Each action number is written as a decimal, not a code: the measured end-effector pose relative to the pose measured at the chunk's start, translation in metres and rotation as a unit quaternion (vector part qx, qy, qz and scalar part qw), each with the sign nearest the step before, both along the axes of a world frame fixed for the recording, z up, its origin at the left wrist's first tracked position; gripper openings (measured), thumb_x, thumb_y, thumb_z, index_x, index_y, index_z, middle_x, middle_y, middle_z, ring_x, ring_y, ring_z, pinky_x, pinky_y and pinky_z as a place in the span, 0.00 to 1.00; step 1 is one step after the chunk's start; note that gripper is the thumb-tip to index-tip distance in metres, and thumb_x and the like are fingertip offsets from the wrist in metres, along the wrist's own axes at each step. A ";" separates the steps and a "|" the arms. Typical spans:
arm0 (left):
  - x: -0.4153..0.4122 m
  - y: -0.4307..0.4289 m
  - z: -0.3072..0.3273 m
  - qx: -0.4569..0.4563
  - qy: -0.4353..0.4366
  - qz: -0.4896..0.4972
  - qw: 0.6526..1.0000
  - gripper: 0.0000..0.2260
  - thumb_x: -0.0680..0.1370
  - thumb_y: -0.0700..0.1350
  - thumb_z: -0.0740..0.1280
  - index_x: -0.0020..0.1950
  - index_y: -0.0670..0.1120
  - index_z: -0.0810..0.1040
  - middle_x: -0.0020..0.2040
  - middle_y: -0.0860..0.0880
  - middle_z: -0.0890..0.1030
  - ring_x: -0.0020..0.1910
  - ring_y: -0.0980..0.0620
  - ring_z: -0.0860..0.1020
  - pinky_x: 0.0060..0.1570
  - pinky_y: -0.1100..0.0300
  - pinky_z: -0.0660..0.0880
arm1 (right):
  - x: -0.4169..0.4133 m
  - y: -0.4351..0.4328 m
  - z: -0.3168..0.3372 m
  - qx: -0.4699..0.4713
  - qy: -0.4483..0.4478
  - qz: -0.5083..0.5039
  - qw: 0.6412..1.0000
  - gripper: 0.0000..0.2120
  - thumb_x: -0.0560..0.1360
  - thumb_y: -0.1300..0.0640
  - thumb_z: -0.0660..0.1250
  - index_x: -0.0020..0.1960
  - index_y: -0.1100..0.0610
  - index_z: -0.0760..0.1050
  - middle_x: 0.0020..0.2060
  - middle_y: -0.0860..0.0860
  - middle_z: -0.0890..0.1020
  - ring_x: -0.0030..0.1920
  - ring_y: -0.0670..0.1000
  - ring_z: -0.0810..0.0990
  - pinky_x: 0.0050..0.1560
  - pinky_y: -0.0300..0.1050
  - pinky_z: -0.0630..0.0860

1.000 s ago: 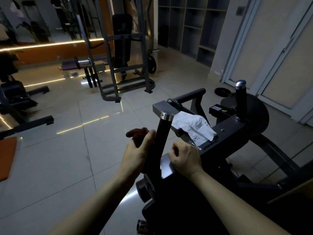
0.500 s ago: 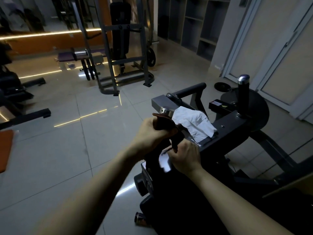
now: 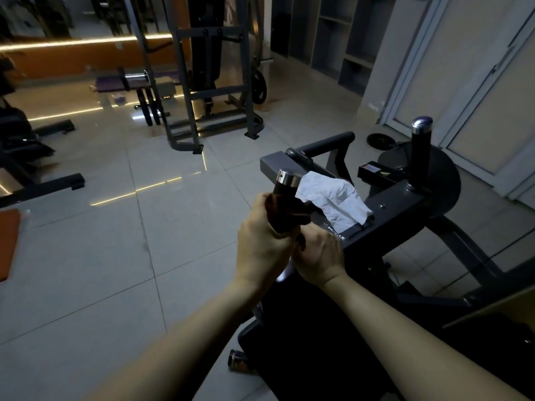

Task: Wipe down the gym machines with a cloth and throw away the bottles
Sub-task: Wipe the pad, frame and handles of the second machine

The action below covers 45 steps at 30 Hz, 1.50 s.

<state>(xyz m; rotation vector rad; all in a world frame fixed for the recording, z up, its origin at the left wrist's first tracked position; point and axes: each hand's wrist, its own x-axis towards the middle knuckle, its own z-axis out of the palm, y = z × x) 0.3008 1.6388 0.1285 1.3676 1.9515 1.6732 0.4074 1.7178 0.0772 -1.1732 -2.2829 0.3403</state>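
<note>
Two-handed: gripping dark cloth (image 3: pixel 285 217) round handle (image 3: pixel 285 183) with left hand (image 3: pixel 260 244), right hand (image 3: pixel 318 256) curled below (hold unclear); risks brushing off neighbouring white rag (image 3: pixel 333 198).

- The left hand (image 3: pixel 260 244) held the cloth (image 3: pixel 285 217) round the near handle (image 3: pixel 288 180), with the right hand (image 3: pixel 318 256) touching it from the right.
- A sheet (image 3: pixel 333 201), possibly paper, lay on the machine frame (image 3: pixel 402 204) right of that handle.
- The 2nd handle (image 3: pixel 421 157) stood farther right.
- A rack (image 3: pixel 208 91) stood behind, left.

The cloth (image 3: pixel 285 217) and left hand (image 3: pixel 260 244) hide the handle (image 3: pixel 287 180) grip, and the right hand (image 3: pixel 318 256) has its fingertips behind them. The frame edge cuts off an orange mat (image 3: pixel 8 241).
</note>
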 end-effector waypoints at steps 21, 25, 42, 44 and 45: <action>-0.002 -0.001 0.010 -0.012 -0.099 -0.040 0.994 0.14 0.72 0.44 0.79 0.55 0.46 0.80 0.47 0.54 0.85 0.47 0.59 0.84 0.50 0.62 0.80 | 0.002 0.006 -0.008 -0.010 -0.001 0.008 1.000 0.10 0.72 0.48 0.62 0.38 0.54 0.69 0.37 0.56 0.79 0.38 0.64 0.78 0.35 0.52 0.71; -0.040 0.004 0.021 -0.162 -0.234 -0.281 0.917 0.04 0.74 0.37 0.75 0.44 0.44 0.84 0.38 0.51 0.84 0.39 0.53 0.82 0.42 0.63 0.78 | 0.001 0.003 -0.003 -0.010 0.001 0.000 1.000 0.07 0.71 0.51 0.65 0.41 0.55 0.73 0.37 0.58 0.79 0.39 0.64 0.79 0.37 0.53 0.75; 0.008 -0.048 -0.058 -0.073 0.030 0.021 0.997 0.24 0.77 0.47 0.69 0.70 0.55 0.65 0.46 0.51 0.77 0.41 0.46 0.77 0.38 0.49 0.75 | 0.001 0.008 -0.012 0.013 0.005 0.022 1.000 0.12 0.69 0.45 0.54 0.36 0.52 0.69 0.34 0.52 0.77 0.36 0.61 0.78 0.34 0.45 0.62; 0.006 -0.063 -0.075 -0.071 0.084 0.029 0.993 0.17 0.80 0.51 0.64 0.68 0.52 0.68 0.45 0.51 0.74 0.41 0.47 0.73 0.38 0.46 0.73 | -0.001 0.008 -0.014 0.015 0.004 0.010 1.000 0.09 0.70 0.49 0.58 0.37 0.54 0.70 0.34 0.53 0.78 0.36 0.61 0.78 0.33 0.46 0.64; 0.004 -0.073 -0.080 -0.072 0.103 0.024 0.992 0.12 0.81 0.54 0.61 0.63 0.52 0.71 0.46 0.53 0.73 0.42 0.49 0.72 0.39 0.45 0.73 | -0.001 0.008 -0.014 0.012 0.003 0.001 1.000 0.08 0.70 0.51 0.61 0.36 0.55 0.70 0.33 0.53 0.77 0.35 0.61 0.78 0.33 0.47 0.65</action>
